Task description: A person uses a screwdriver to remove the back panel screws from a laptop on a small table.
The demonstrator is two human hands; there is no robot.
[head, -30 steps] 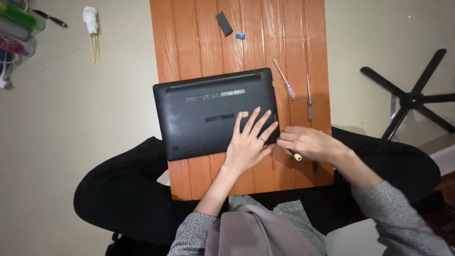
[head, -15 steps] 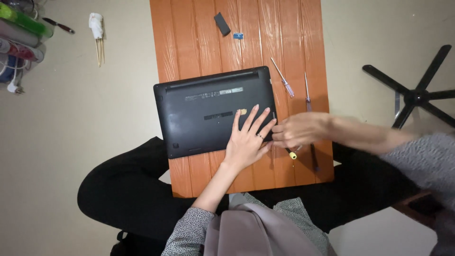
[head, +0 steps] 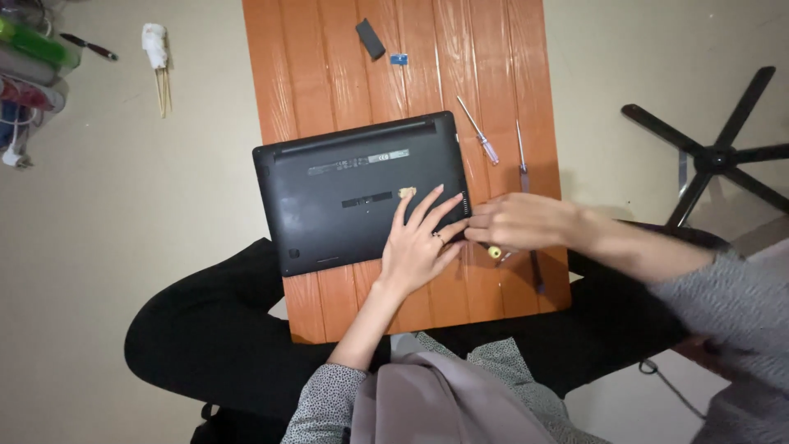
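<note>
Left hand is spread flat on the upside-down laptop near its right edge; right hand is clenched around a yellow-tipped screwdriver just beside it.

black laptop, orange table, yellow-handled screwdriver

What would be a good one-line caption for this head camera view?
Left hand flat on an upturned black laptop on an orange board, right hand gripping a yellow-ended tool at its corner.
</note>
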